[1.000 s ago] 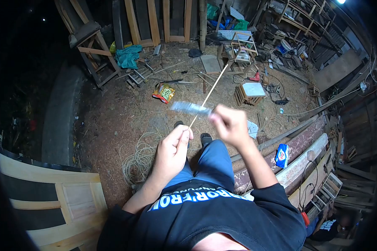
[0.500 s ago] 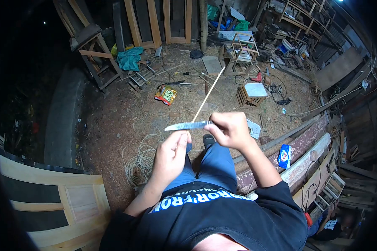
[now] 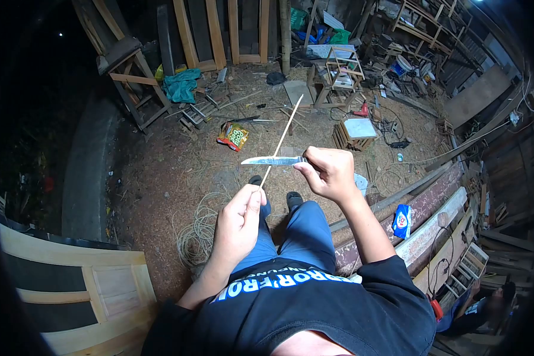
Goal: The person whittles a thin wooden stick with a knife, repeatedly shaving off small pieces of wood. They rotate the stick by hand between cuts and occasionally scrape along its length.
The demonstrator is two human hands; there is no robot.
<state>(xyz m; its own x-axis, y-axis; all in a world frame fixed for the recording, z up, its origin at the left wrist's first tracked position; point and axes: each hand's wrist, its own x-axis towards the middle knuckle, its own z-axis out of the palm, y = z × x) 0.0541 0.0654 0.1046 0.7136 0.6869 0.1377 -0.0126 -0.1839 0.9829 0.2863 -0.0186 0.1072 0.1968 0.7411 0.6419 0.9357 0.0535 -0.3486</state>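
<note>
My left hand [image 3: 238, 221] pinches the near end of a thin, pale wooden stick [image 3: 289, 121], which slants up and away from me. In my right hand [image 3: 331, 172] is a knife [image 3: 272, 161], its handle mostly hidden by the closed fingers. The blade points left and lies across the stick, touching it a little beyond my left fingertips. Both hands are in front of my body, above my knees.
A coil of thin strips [image 3: 199, 237] lies on the ground by my left leg. Further off are a snack bag [image 3: 232, 136], a wooden crate [image 3: 356, 134] and a red power tool [image 3: 362, 110]. Wooden panels [image 3: 71, 285] stand at left; beams [image 3: 424, 213] and a blue packet [image 3: 402, 221] at right.
My right hand and the knife have moved away from me along the stick, widening the distance to my left hand. The stick has shifted slightly left and tilts more upright.
</note>
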